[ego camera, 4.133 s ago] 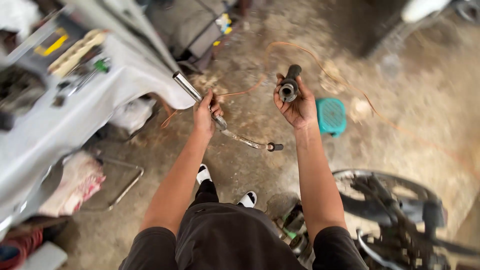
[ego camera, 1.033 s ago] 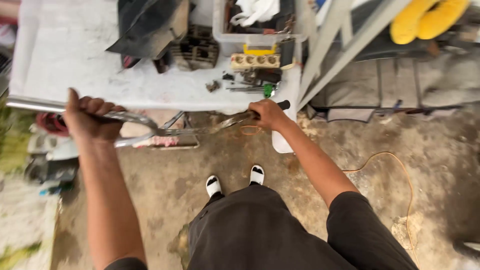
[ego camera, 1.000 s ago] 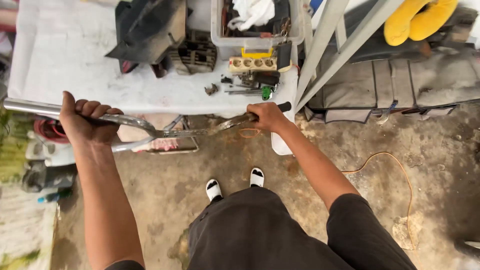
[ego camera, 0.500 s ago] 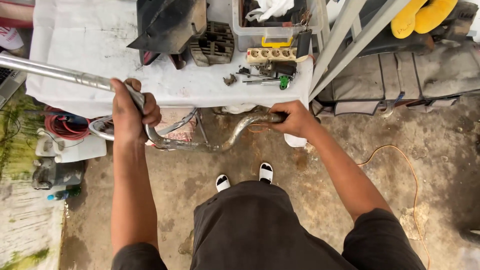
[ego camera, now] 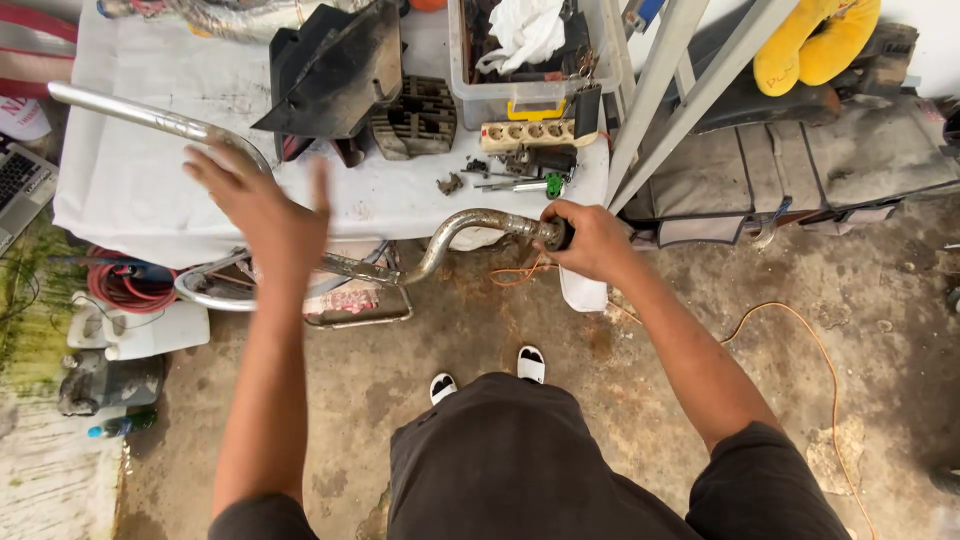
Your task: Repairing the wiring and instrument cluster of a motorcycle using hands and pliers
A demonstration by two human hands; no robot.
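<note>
Nearest to the camera, dark shorts and two black-and-white shoes (ego camera: 485,369) are seen on a stained concrete floor (ego camera: 420,400), across which an orange cord (ego camera: 800,330) is trailed at the right. Just above, a chromed handlebar (ego camera: 455,232) — a bent steel tube, dulled and spotted with rust — is held in front of the desk edge. Its long axis is run left to right across the view, with the ends swept up and the middle dipped toward a wire rack (ego camera: 355,305) below the desk. The right hand (ego camera: 590,238) is closed tightly around the right end of the tube, where a dark end piece is gripped, so that end is firmly controlled. The left hand (ego camera: 262,205) is blurred, its fingers spread wide and nothing pinched; it is held just in front of the left run of the tube, which is passed behind it and continued up and away to the far left. The tube is therefore carried by the right grip alone, while the free left end lies closest to the open left hand. Beyond, a desk covered with a smudged white cloth (ego camera: 130,170) is loaded with a black plastic fairing (ego camera: 335,70), a finned metal block (ego camera: 415,115), a cream power strip (ego camera: 530,133), small loose parts and a clear bin (ego camera: 470,90) — rags are stuffed inside it. Farther right, grey metal ladder rails (ego camera: 680,90) are leaned past a worn seat with a yellow object (ego camera: 810,45).
</note>
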